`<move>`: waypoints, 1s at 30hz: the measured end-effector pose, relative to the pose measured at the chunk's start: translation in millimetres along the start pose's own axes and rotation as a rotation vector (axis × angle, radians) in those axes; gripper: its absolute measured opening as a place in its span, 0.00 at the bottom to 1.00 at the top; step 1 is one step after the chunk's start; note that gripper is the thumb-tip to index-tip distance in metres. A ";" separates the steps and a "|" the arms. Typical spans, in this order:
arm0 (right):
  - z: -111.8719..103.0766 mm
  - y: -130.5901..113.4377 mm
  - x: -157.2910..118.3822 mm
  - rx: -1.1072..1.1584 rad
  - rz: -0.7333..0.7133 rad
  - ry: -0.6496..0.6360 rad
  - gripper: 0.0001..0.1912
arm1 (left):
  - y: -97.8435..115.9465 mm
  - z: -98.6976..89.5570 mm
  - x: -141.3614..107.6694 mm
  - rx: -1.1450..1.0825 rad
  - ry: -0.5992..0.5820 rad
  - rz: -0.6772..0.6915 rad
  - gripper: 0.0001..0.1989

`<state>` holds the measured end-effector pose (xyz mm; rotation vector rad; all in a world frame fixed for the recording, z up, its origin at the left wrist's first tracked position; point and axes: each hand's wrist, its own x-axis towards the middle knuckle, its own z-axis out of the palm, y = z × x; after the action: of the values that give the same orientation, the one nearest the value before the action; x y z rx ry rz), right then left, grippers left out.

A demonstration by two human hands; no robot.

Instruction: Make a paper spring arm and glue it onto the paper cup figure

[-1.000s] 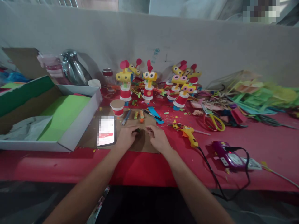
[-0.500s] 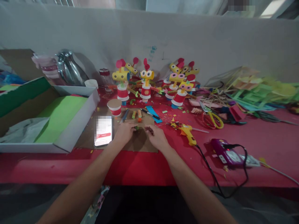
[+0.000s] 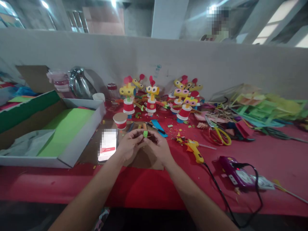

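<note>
Between the fingertips of my left hand [image 3: 131,142] and my right hand [image 3: 157,142] is a small green folded paper piece [image 3: 145,134]. Both hands are closed in a pinch on it, above a brown cardboard sheet [image 3: 154,162]. Just beyond the fingers lie a black pen [image 3: 156,127] and a blue paper strip [image 3: 157,125]. A red and white paper cup [image 3: 120,121] stands left of them. A lit phone [image 3: 108,146] rests beside my left wrist.
Cup-bodied paper figures [image 3: 151,104] stand along the wall. On the right are a yellow glue gun [image 3: 196,152], scissors [image 3: 220,133], a purple power strip [image 3: 238,175] with cords, and a heap of coloured paper [image 3: 264,102]. A white box [image 3: 64,162] holding green sheets is at left.
My hands have come together and the green paper piece is now raised between both hands' fingertips; before, it was at my left hand only. The camera view has tilted up.
</note>
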<state>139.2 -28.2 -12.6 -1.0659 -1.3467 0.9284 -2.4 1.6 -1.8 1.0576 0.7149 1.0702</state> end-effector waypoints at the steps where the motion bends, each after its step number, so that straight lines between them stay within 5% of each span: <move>1: 0.7 -4.5 1.7 0.007 -0.019 0.014 0.18 | 2.2 1.8 1.0 -0.012 0.004 0.013 0.15; 13: -0.1 -10.6 19.7 -0.101 -0.116 0.190 0.14 | 11.4 3.9 18.1 -0.072 -0.064 0.083 0.15; 30: -7.4 -14.2 3.4 -0.166 -0.233 0.214 0.10 | 1.9 6.9 11.5 -0.320 0.093 -0.186 0.14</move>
<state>145.6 -29.4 2.5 -1.0732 -1.3505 0.5227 6.9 10.3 2.7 0.6588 0.6757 1.0363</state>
